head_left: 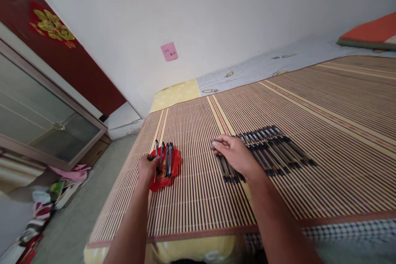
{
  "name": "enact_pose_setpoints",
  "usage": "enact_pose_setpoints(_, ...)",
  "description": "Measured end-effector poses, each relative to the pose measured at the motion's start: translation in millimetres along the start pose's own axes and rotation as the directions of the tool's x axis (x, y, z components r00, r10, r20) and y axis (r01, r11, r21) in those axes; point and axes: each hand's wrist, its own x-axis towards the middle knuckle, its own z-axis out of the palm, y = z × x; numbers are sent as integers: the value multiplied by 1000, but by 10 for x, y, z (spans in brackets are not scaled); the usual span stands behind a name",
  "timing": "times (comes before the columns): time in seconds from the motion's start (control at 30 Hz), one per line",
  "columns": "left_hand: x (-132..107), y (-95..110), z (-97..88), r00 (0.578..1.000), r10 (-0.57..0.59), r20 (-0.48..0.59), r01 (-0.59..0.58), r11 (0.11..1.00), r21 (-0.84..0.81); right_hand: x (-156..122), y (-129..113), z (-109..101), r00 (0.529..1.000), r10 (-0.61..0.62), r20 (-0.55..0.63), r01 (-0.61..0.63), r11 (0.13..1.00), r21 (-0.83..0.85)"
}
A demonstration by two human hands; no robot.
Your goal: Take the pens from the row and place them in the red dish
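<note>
My left hand [149,168] is at the left side of a red scalloped plate [175,164], its fingers closed round a pen. Several dark pens [168,160] lie side by side across the plate, their upper ends past its far rim. Further right, a long row of black-capped pens [275,150] rests slanted on the striped mat. Over the left end of this row is my right hand [236,154], with thumb and fingers pinched at the top of the leftmost pen [221,169]. The hand hides the upper parts of several neighbouring pens.
The bamboo mat [192,206] covers a bed against a white wall carrying a pink note [169,51]. An orange folded item [371,31] lies at the far right. Left of the bed are the floor [80,206], a glass-panelled door [46,111] and piled cloths [40,210].
</note>
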Motion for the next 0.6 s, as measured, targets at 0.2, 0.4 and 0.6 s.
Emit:
enact_pose_setpoints(0.2,-34,34,-28,1000,27,-1,-27,1000,-15,-8,16,-30,1000,17,21,-17,999,-36)
enact_pose_setpoints(0.4,-27,9,-19,999,28,-31,-28,1000,7,-3,58,-23,1000,-4,18,4,999,-33)
enact_pose_setpoints(0.6,-4,-51,28,1000,17,7,-17,1000,-17,-1,30,-19,1000,-10,9,10,1000,-26)
